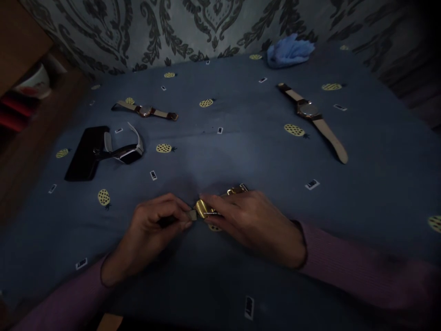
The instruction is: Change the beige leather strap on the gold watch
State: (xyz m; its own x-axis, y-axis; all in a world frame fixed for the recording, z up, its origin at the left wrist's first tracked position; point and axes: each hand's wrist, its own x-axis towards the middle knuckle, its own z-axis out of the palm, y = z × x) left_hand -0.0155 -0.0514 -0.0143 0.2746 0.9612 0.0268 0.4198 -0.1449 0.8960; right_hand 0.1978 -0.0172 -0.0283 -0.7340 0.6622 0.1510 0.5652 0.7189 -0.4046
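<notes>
Near the front middle of the cloth, a gold-coloured wristwatch (201, 209) lies between my hands, its strap reaching under my right hand to a gold buckle (235, 190). My left hand (146, 225) pinches a short greyish strap end (192, 215) at the left of the case. From the other side, my right hand (255, 218) closes its fingers round the case. A thin silvery line, perhaps a pin or tool, shows by the right fingertips; I cannot make out what it is. My right hand hides much of the strap.
A blue pineapple-print cloth (241, 151) covers the table. Two strapped watches lie at the back left (145, 111) and right (309, 109). Beside a black phone (87, 154) rests a smartwatch (131, 156) with a pale band. A crumpled blue cloth (289, 51) lies by the wall.
</notes>
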